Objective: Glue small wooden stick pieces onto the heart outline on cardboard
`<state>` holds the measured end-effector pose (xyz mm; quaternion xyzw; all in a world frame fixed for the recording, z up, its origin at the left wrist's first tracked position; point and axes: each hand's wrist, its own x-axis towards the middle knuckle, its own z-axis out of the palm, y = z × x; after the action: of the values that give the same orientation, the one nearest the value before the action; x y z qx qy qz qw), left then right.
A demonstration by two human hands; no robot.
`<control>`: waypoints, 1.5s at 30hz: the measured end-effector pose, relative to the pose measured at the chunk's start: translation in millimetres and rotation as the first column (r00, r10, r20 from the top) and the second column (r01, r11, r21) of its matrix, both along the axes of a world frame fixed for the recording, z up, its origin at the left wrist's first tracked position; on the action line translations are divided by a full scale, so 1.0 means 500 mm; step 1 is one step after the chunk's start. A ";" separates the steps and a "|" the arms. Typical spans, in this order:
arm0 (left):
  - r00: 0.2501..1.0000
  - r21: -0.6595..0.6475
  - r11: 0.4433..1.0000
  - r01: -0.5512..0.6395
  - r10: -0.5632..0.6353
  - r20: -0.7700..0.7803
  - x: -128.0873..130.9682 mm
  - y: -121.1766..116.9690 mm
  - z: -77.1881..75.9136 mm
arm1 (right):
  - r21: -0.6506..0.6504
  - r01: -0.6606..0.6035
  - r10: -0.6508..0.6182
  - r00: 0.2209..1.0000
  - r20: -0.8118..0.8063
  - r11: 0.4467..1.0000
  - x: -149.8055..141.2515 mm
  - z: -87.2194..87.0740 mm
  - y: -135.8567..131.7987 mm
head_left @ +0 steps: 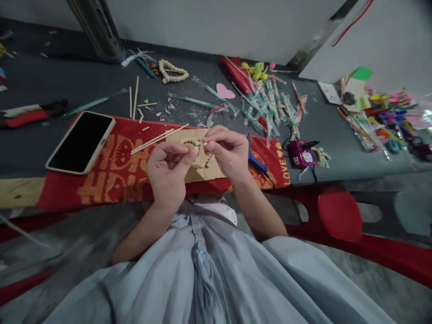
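My left hand (170,168) pinches a tiny pale piece, too small to make out, between thumb and fingertips. Close beside it, my right hand (227,152) is closed in a pinch on something small that its fingers mostly hide. Beneath both hands lies a piece of tan cardboard (195,177), carrying a beaded-looking outline (201,166) partly covered by the fingers. Several thin wooden sticks (157,140) rest to the left on the red towel (135,191). A blue glue gun (258,164) lies just right of my right hand.
A phone (81,143) lies at the towel's left end. Farther back are a heart-shaped frame (173,74), a pink paper heart (225,91), scattered stick bits (147,105) and wrapped sticks (273,101). A purple device (301,154) stands at right, near a red stool (339,211).
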<state>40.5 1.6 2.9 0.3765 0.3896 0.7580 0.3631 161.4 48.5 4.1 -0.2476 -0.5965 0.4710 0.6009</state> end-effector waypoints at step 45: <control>0.701 -0.308 0.748 0.588 -0.281 0.656 -0.001 -0.002 0.041 | 0.178 0.252 -0.291 0.922 0.254 0.951 0.019 0.021 -0.049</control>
<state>40.0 0.4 23.4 0.1091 0.3386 0.5949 0.7208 171.0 23.9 14.4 -0.3480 -0.6665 0.2999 0.5872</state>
